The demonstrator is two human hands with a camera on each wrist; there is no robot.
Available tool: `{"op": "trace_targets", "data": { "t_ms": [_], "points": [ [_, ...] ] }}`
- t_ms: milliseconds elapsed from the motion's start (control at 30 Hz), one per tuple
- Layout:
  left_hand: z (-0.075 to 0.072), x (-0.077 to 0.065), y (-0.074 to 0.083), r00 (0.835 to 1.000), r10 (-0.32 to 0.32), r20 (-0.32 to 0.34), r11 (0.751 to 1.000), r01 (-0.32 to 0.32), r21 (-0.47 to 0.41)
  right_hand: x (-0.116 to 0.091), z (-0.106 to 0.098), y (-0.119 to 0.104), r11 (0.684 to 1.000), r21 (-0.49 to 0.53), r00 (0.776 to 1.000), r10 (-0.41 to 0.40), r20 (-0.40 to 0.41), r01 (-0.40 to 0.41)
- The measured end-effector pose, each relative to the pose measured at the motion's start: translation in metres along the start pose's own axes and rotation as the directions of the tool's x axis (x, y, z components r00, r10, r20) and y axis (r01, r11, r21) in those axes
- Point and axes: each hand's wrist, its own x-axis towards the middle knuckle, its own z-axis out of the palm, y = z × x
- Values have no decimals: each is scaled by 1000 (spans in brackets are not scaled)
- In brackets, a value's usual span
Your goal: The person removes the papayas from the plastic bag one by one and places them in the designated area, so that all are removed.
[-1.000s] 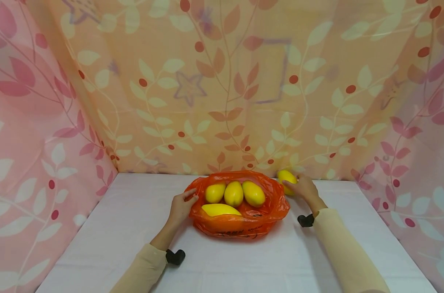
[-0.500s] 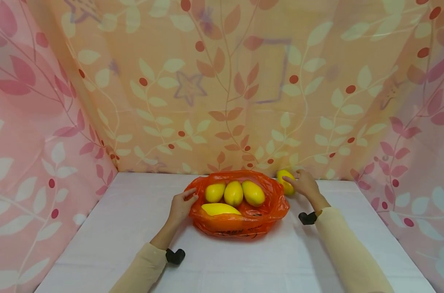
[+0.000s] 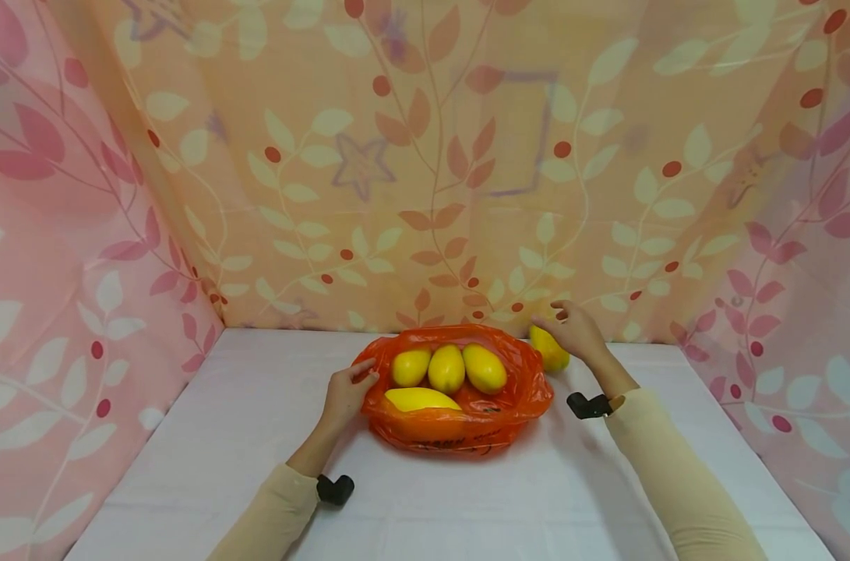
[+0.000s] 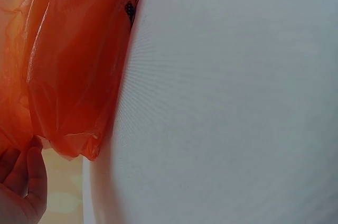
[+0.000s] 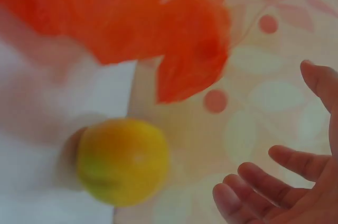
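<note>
R hand (image 3: 576,332) nearer: fingers apart, nothing held, loose yellow fruit (image 3: 552,352) at its 8 o'clk, long axis approx 11–5, just off orange bag (image 3: 516,417) at bag's 2; L hand (image 3: 346,397) pinches bag, 9 o'clk

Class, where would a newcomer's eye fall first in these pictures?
Probably on the orange bag, midway across the table near its far edge, four yellow fruits showing inside. Next, the lone fruit right of the bag, the open right hand near it.
</note>
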Motion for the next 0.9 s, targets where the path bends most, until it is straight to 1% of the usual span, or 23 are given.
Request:
{"op": "trace_targets", "data": {
  "t_ms": [133, 333, 533, 633, 767, 900],
  "points": [
    [0, 1, 1, 1000, -10, 1, 1000, 10, -6, -4, -2, -18, 998, 15, 998, -66, 19, 65],
    [-1, 2, 3, 1000, -18, 0, 1000, 18, -1, -10, 0, -42, 993, 48, 993, -110, 47, 107],
    [-2, 0, 4, 1000, -25, 5, 1000, 25, 2, -18, 5, -63, 976, 122, 980, -190, 55, 182],
    [-1, 0, 3, 1000, -22, 6, 1000, 22, 3, -23, 7, -73, 965, 155, 974, -222, 46, 213],
    [-1, 0, 3, 1000, -17, 6, 1000, 17, -3, -30, 11, -85, 952, 163, 962, -268, 43, 258],
    [-1, 1, 3, 1000, -14, 6, 1000, 14, -10, -36, 17, -96, 949, 154, 955, -287, 73, 274]
  ]
}}
